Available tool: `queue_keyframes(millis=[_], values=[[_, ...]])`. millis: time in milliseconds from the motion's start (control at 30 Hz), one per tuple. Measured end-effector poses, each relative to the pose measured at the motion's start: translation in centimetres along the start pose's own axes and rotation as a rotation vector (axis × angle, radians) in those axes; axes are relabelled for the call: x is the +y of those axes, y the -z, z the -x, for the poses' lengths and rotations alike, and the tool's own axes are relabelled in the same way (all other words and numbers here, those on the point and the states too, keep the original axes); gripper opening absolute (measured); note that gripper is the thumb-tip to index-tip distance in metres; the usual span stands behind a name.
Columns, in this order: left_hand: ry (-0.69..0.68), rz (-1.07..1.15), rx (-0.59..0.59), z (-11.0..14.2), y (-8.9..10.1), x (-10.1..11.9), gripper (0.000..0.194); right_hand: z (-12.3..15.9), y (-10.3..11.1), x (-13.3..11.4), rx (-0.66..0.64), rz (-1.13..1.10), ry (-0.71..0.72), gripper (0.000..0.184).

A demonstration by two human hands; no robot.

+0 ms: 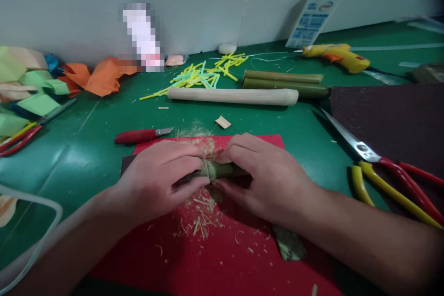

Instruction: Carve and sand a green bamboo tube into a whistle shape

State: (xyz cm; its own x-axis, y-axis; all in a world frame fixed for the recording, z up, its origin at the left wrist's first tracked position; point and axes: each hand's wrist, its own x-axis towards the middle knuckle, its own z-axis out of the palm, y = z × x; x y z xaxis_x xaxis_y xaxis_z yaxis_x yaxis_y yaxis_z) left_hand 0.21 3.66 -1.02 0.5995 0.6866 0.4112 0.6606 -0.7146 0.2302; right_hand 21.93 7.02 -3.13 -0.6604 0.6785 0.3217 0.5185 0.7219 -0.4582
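A short green bamboo piece [222, 170] lies crosswise between my two hands, low over a red sheet [138, 249]. My left hand [159, 178] is closed around its left end, near a pale, dusty joint. Something dark shows inside the left fingers, and I cannot tell whether it is sandpaper or the bamboo itself. From the right, my right hand [267, 175] grips the other end with thumb and fingers. Bamboo shavings [204, 217] and dust are scattered beneath. A dark sheet [127, 164] pokes out behind the left hand; a greenish scrap [289, 243] rests by the right forearm.
Beyond the red sheet lie a red-handled knife [138, 136], a bamboo chip [223, 122], a peeled bamboo stick [232, 95] and green bamboo lengths [287, 85]. Scissors [367, 152] and yellow handles are at right. A yellow glue gun [336, 55] sits farther back.
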Motion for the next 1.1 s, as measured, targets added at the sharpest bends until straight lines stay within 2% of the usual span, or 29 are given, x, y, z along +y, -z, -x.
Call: queue_keyframes(millis=[133,233,333,567,800,1100], values=[[0.064,0.037,-0.12,0.2,-0.2,-0.5,0.016,-0.1,0.0,0.0,-0.015,0.014,-0.014,0.012],[0.08,0.044,-0.153,0.7,-0.1,-0.7,0.016,-0.1,0.0,0.0,-0.021,0.011,-0.013,0.014],[0.034,0.036,-0.135,1.1,-0.1,-0.9,0.016,-0.1,-0.1,0.0,-0.031,0.004,-0.008,0.016],[-0.098,-0.026,0.007,0.8,0.1,-0.9,0.012,-0.1,-0.1,0.0,-0.006,0.029,0.011,0.012],[-0.205,-0.064,-0.034,0.5,0.2,-1.2,0.011,-0.1,0.0,0.1,-0.009,0.014,0.033,0.013],[-0.21,-0.109,-0.023,0.8,0.8,-1.6,0.015,-0.1,-0.1,0.2,0.002,-0.003,0.063,0.014]])
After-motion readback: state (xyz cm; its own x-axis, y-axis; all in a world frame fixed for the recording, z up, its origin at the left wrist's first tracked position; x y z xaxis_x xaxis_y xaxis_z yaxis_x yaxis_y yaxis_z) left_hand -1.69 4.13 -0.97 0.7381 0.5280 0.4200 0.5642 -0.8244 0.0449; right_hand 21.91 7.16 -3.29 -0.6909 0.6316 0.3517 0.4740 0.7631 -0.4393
